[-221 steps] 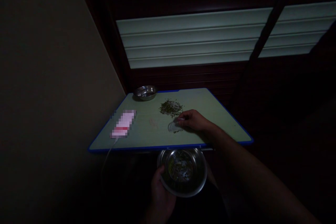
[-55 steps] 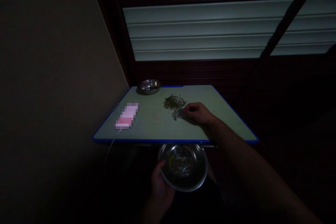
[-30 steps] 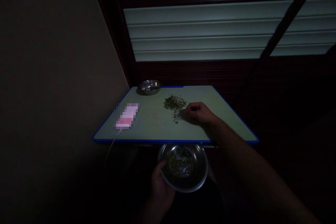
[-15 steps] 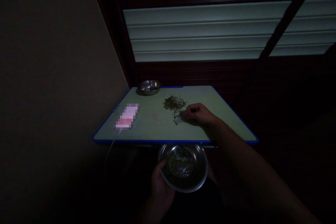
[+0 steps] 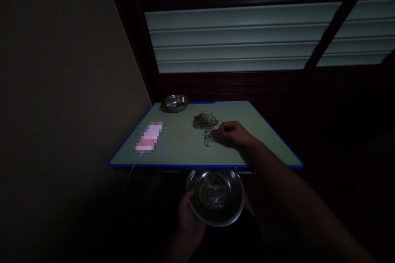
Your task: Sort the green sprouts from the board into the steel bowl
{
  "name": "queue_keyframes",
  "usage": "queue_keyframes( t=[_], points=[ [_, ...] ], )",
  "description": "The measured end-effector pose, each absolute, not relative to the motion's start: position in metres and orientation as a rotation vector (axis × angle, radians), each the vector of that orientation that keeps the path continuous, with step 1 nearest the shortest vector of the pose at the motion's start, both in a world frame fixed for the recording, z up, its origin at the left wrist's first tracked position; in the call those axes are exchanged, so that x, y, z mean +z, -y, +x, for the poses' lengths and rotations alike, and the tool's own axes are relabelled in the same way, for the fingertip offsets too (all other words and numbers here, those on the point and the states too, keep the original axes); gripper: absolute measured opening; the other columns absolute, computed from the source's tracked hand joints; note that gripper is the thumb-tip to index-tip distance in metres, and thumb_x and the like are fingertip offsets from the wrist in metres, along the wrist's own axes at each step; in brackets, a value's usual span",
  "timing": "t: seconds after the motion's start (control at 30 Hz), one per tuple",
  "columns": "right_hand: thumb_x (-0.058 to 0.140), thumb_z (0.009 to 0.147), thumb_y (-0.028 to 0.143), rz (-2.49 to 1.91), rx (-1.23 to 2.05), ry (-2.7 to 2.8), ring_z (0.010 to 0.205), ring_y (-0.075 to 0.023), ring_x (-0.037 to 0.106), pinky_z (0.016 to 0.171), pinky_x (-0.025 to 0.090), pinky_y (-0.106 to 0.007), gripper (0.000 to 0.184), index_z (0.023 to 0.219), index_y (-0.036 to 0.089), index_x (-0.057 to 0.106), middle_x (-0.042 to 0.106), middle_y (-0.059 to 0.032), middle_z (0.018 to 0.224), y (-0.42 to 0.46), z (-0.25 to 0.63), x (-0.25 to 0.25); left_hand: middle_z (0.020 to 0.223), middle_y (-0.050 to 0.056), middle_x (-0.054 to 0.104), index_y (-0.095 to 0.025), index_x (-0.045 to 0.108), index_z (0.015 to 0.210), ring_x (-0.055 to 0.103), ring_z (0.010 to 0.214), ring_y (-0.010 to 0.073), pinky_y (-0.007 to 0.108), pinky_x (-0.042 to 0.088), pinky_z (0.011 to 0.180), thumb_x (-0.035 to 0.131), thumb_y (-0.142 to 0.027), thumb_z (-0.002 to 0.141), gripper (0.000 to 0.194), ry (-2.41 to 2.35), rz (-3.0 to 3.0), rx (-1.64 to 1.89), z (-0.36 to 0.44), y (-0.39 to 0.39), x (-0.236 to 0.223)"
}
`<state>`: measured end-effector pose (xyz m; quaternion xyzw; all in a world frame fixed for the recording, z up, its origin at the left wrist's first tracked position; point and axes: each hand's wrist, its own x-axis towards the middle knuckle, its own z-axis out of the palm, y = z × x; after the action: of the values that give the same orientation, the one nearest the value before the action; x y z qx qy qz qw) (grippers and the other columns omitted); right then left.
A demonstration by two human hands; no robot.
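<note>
My left hand (image 5: 190,222) grips the rim of a shiny metal bowl (image 5: 236,209), thumb over its left edge. The bowl is just below the table's front edge, with small greenish grains in its bottom. Over the table, my right hand (image 5: 234,132) is closed in a pinch. A faint, see-through piece (image 5: 212,136) shows at its fingertips, too dim to name. Just beyond and left of those fingers lies a spread pile of small dark green grains (image 5: 204,121). A thin trail of grains runs from the pile toward me, beside the fingertips.
The pale table (image 5: 166,152) has a blue edge. A second metal bowl (image 5: 175,103) stands at its back left corner. A blurred-out phone (image 5: 149,137) with a white cable (image 5: 132,169) lies at the left. A wall and dark panels with pale slats (image 5: 234,41) border the table.
The see-through piece at my right fingertips has shifted slightly. Both hands and the bowl stay almost where they were.
</note>
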<state>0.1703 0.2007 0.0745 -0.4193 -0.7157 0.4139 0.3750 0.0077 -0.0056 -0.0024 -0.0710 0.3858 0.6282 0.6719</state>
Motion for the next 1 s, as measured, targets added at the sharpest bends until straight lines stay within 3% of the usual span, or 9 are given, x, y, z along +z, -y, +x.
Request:
queue_keyframes(
  t=[0.53, 1.0],
  points=[
    [0.072, 0.054, 0.035, -1.081, 1.17, 1.816, 0.055, -0.011, 0.047, 0.056, 0.036, -0.027, 0.023, 0.059, 0.014, 0.062, 0.057, 0.0, 0.057, -0.195, 0.1672, 0.0824, 0.084, 0.01, 0.076, -0.014, 0.073, 0.086, 0.07, 0.082, 0.0246, 0.039, 0.052, 0.082, 0.056, -0.025, 0.081, 0.021, -0.847, -0.146, 1.418, 0.0058, 0.0051, -0.0046],
    [0.072, 0.058, 0.036, -1.088, 1.132, 1.818, 0.058, -0.011, 0.047, 0.057, 0.036, -0.027, 0.025, 0.063, 0.013, 0.063, 0.056, -0.0002, 0.06, -0.1938, 0.1658, 0.0832, 0.083, 0.01, 0.077, -0.015, 0.073, 0.084, 0.07, 0.082, 0.0254, 0.041, 0.052, 0.085, 0.055, -0.027, 0.081, 0.022, -0.847, -0.154, 1.41, 0.004, 0.0057, -0.0078]
  ],
)
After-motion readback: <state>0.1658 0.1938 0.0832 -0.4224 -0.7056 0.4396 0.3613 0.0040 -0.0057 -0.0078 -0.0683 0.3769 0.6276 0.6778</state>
